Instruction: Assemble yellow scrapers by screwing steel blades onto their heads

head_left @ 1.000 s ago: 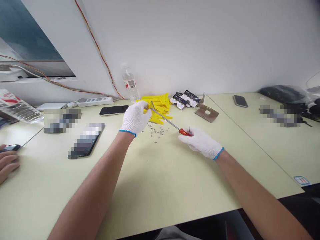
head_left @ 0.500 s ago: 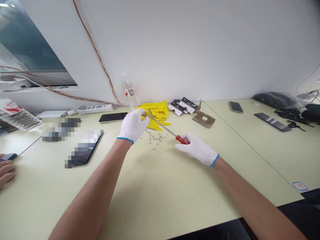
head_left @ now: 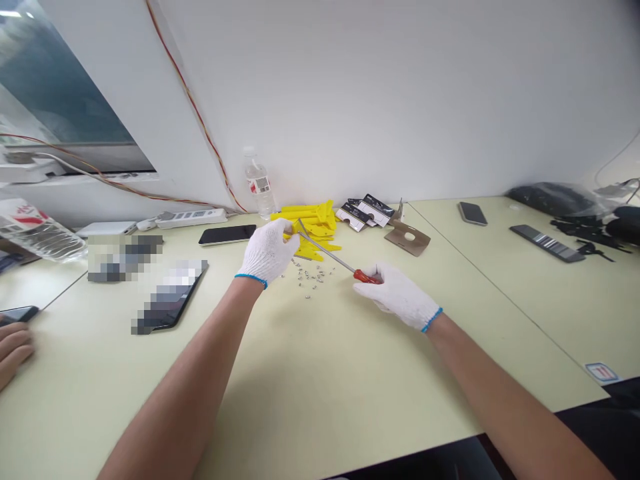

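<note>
My left hand [head_left: 269,251], in a white knit glove, is closed on a small yellow plastic part [head_left: 295,228], mostly covered by the fingers. In my gloved right hand [head_left: 395,291] is the red handle of a screwdriver [head_left: 367,276]. Its long metal shaft slants up and left, and the tip end reaches the yellow part at my left fingertips; the exact contact is too small to make out. Small metal screws [head_left: 307,275] lie scattered on the table below the shaft. Behind my left hand rests a pile of yellow plastic parts [head_left: 313,215].
A water bottle [head_left: 260,187] stands by the wall near a dark phone [head_left: 227,235] and a power strip [head_left: 193,217]. Black-and-white cards [head_left: 373,212] and a brown card piece [head_left: 409,240] lie right of the pile. Another person's hand [head_left: 14,350] is at the left edge.
My right hand and the screwdriver handle have shifted very slightly to the right. My left hand stays nearly in place, still on the yellow part.
</note>
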### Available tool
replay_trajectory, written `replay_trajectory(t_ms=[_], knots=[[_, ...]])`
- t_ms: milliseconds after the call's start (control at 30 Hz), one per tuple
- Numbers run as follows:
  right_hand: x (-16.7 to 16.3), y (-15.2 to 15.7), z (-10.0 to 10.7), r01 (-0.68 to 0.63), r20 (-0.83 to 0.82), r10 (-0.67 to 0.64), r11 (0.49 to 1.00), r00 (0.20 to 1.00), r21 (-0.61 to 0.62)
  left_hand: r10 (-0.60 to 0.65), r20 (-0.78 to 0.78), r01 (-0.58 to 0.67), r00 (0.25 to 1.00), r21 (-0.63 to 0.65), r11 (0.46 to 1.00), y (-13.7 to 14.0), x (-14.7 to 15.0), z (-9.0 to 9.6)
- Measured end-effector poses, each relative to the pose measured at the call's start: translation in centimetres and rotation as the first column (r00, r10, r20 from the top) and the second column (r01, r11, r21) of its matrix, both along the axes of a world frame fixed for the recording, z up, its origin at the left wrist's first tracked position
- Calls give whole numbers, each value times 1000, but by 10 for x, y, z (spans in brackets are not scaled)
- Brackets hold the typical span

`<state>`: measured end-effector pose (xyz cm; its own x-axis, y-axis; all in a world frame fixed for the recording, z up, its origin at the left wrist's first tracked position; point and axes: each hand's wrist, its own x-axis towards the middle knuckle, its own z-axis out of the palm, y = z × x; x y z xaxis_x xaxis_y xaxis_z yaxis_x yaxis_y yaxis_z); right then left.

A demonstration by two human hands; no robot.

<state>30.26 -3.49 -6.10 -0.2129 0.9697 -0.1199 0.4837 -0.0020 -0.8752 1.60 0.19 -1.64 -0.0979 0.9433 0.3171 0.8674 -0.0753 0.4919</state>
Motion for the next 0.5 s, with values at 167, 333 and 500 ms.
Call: replay_trajectory(t_ms=[167, 333, 500], knots=[[-1, 3, -4, 11, 213, -111, 906, 971, 424, 13, -22, -14, 1000, -11, 1000, 1, 3, 0], [3, -2, 9, -93, -5, 93, 989, 996, -115, -40, -1, 40, 999, -33, 999, -5, 4, 0], [1, 0, 3, -4, 94, -3, 998, 996, 69, 2, -2, -2, 1000, -16, 1000, -1, 2, -2]])
